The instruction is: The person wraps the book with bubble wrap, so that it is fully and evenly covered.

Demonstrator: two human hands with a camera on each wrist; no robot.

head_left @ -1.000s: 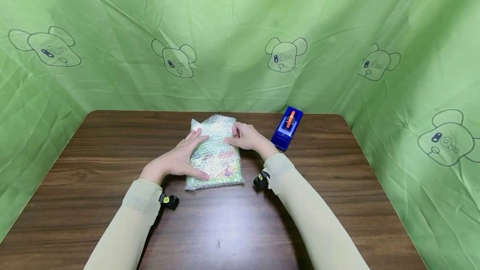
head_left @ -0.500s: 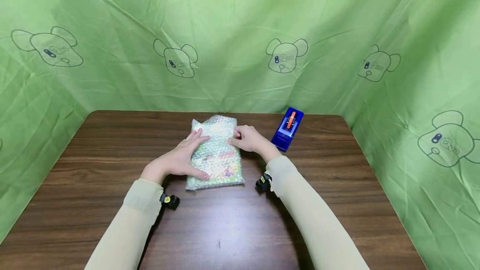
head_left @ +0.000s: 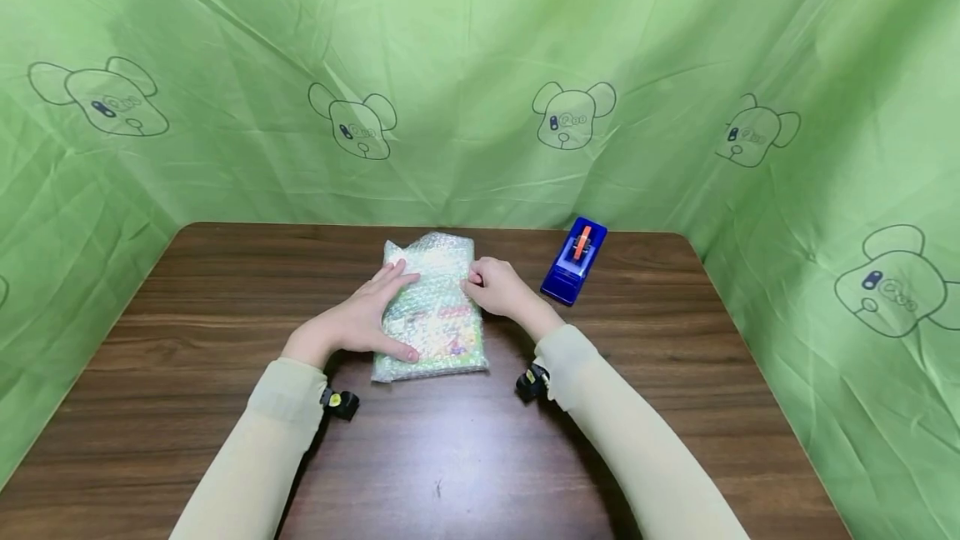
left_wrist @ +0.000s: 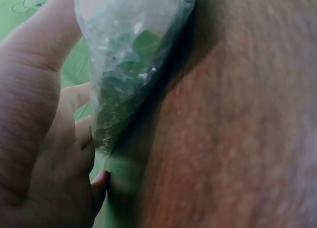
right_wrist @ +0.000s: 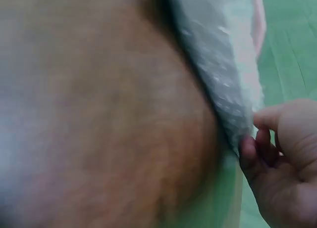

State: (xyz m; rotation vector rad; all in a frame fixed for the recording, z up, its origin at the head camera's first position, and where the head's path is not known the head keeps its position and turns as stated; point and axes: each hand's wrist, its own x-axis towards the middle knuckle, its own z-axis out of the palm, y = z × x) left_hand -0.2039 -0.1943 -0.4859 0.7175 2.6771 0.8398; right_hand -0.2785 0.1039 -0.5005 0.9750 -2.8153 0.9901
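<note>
A flat package in clear bubble wrap (head_left: pixel 435 323), with a colourful print showing through its near half, lies on the table. My left hand (head_left: pixel 352 315) rests on its left side, fingers spread and thumb across the near left part. In the left wrist view, the bubble-wrapped corner (left_wrist: pixel 129 74) stands beside the thumb. My right hand (head_left: pixel 502 288) is at the right edge, fingers curled, pinching the wrap between thumb and forefinger. The right wrist view has the thumb on the upper face and a fingertip (right_wrist: pixel 247 146) against the side of the wrap.
A blue tape dispenser (head_left: pixel 573 261) with an orange part stands at the back right, just beyond the right hand. The dark wooden table (head_left: pixel 450 457) has green cloth (head_left: pixel 465 65) hanging behind it and at both sides.
My right hand has slid slightly toward me and to the right along the package's right edge, its fingers curling more. The left hand and the package have stayed in place.
</note>
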